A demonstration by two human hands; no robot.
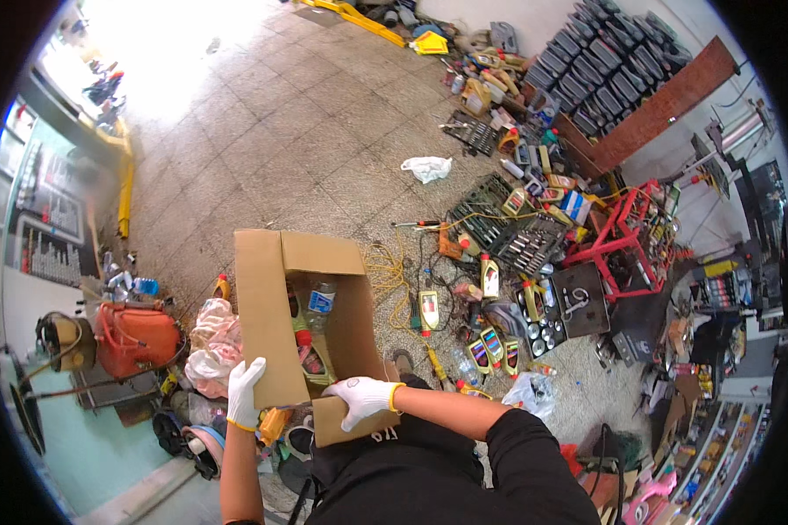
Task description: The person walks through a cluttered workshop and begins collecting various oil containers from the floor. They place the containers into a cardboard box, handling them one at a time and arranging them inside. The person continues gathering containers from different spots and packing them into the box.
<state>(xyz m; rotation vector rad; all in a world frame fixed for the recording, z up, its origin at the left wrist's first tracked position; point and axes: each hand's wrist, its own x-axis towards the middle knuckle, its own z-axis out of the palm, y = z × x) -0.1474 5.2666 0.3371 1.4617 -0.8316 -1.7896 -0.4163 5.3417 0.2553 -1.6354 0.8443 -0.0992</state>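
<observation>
An open cardboard box (pixel 262 315) is held up before me with its flaps spread. My left hand (pixel 245 395), in a white knitted glove with a yellow cuff, grips the box's near left corner by the left flap. My right hand (pixel 366 401), gloved alike, lies over the near rim and grips the near flap (pixel 328 426); some fingertips are hidden inside. In the box are a clear plastic bottle (pixel 321 302) with a blue label and motor oil bottles (pixel 312 364), at least one with a red cap. Part of the contents is hidden by the left flap.
Open socket sets (pixel 528 243), oil bottles (pixel 429 310) and a yellow cable (pixel 391 275) cover the tiled floor at right, by a red metal frame (pixel 620 243). At left are pinkish rags (pixel 211 341) and an orange-red tank (pixel 134 338). A white plastic bag (pixel 428 168) lies ahead.
</observation>
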